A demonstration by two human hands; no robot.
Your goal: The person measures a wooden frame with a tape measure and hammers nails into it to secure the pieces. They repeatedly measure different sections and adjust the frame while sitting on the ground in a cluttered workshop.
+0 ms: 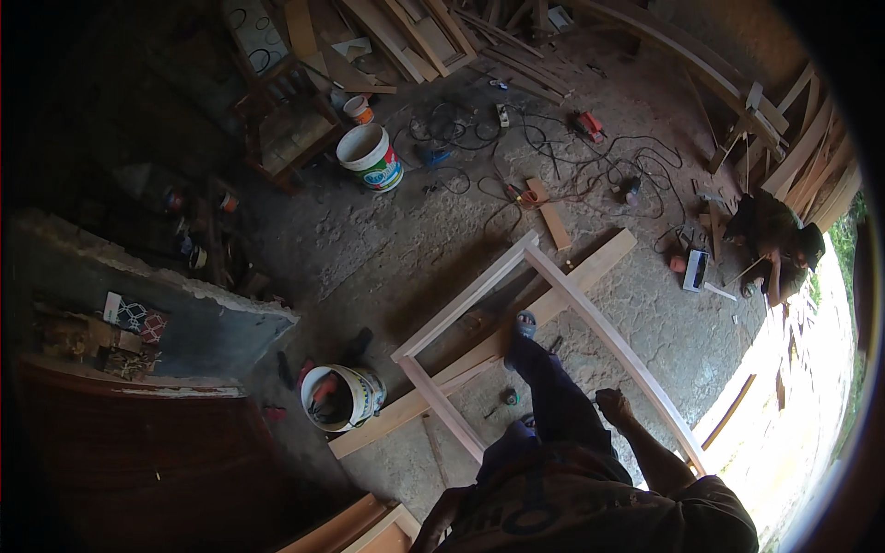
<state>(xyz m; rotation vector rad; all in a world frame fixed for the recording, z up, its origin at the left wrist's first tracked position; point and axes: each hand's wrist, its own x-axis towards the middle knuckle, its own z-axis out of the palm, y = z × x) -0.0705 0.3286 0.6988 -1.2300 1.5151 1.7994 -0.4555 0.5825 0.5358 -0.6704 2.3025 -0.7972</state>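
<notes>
My right hand [612, 403] hangs beside my right leg, over the floor inside a pale wooden frame [616, 334]. Its fingers look curled closed; whatever they hold, if anything, is hidden. Of my left arm [450, 516] only a part shows at the lower edge, and the hand is out of sight behind my body. The frame lies across a long wooden plank [590, 265] on the floor. My sandalled foot [525, 323] rests at the plank, within the frame. A small green and dark object [510, 396] sits on the floor near my other foot.
White buckets [318, 419] [361, 146] stand left and far left. Tangled cables [553, 147], a red power tool [590, 126] and a short board [550, 217] lie ahead. A person [774, 241] crouches at the right. Stacked timber [396, 37] fills the back.
</notes>
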